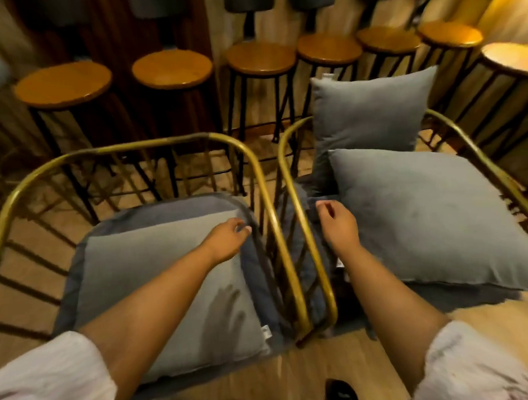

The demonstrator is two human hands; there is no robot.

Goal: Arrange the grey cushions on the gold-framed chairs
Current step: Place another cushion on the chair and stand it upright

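1. Two gold-framed chairs stand side by side, their arm rails nearly touching in the middle. The left chair (125,152) has a curved rail and thin spindles; the right chair (481,164) matches it, and each has a darker padded seat.
2. A row of round wooden stools (64,85) stands behind the chairs, well apart from the work.
3. The flat cushion on the right chair (441,218) lies across the seat, one edge hanging toward the front. It is large, plump and slightly dented, so it looks light and soft and would sag if lifted by one corner.
4. The upright cushion (371,111) leans against the back of the right chair, just behind the flat one and touching it.
5. The cushion on the left chair (169,284) lies flat on the seat pad, with a small tag at its front right corner.
6. The left hand (228,238) rests at the far right corner of that cushion, fingers curled loosely; whether it pinches the fabric I cannot tell.
7. The right hand (337,223) hovers half closed just beside the flat cushion's left edge, holding nothing.
8. Judgement: take these by two opposite edges or corners; the cloth gives plenty of grip and nothing is fragile.
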